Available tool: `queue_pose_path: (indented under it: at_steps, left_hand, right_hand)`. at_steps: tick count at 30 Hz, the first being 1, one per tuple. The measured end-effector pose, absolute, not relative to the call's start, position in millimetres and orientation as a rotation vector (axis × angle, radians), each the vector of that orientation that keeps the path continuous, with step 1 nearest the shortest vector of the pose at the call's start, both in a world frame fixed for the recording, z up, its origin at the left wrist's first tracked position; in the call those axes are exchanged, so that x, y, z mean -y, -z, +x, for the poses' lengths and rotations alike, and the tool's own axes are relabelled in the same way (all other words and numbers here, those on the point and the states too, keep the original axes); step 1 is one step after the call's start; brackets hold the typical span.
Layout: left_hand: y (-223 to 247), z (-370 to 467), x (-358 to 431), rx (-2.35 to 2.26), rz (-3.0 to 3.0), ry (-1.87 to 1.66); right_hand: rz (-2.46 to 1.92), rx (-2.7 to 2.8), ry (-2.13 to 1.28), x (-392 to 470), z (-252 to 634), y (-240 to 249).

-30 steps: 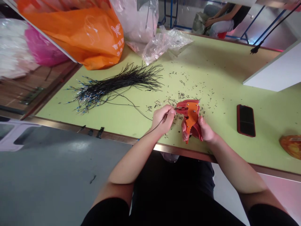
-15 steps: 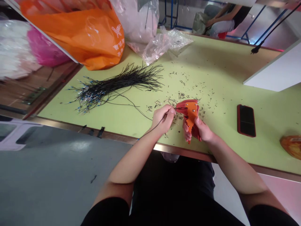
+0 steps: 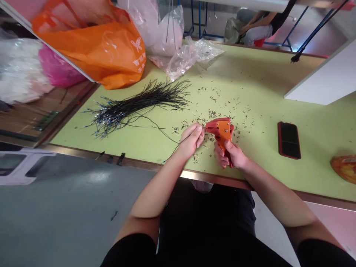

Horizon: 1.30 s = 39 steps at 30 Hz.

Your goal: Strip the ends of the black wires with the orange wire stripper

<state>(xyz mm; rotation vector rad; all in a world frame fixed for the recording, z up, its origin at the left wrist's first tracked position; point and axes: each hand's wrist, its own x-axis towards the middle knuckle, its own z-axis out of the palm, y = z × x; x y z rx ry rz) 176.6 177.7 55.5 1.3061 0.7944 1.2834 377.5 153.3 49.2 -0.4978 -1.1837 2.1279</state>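
Observation:
My left hand [image 3: 191,140] pinches a thin black wire [image 3: 175,149] near its end, which points at the jaws of the wire stripper. The rest of that wire trails back over my left wrist to a blue tip near the table's front edge. Wrapped round the handles of the orange and red wire stripper [image 3: 222,128] is my right hand [image 3: 230,154], its fingers closed. Whether the wire's end sits inside the jaws is too small to tell. To the left lies a bundle of black wires [image 3: 141,100] with blue and silvery tips.
Short black offcuts [image 3: 213,113] are scattered over the green table [image 3: 258,78]. A phone [image 3: 289,140] lies at the right, beyond it an orange object [image 3: 345,168]. An orange bag [image 3: 116,52] and clear plastic bags [image 3: 183,59] stand at the back left. A person [image 3: 258,27] sits behind.
The stripper's handles have come closer together in my right hand. My left fingers have shifted slightly away from the jaws. The whole view has shifted a little.

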Motion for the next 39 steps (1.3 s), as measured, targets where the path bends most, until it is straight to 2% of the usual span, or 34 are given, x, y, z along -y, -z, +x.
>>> queue_pose_path:
  at_steps: [22,32,39]
  left_hand:
    - [-43.7,178.5,-187.8,-0.797,1.203,-1.361]
    - [-51.1,177.6,-182.4,-0.857,1.248,-1.351]
    - [-52.2,176.8,-182.2,-0.877,1.275,-1.369]
  right_hand:
    - [-0.454,1.142,-2.065,-158.8,366.2,-43.2]
    - [-0.716,1.158,-2.021,-156.7,368.8,-45.7]
    - [-0.707,1.203,-1.939,-155.3,366.9,-45.9]
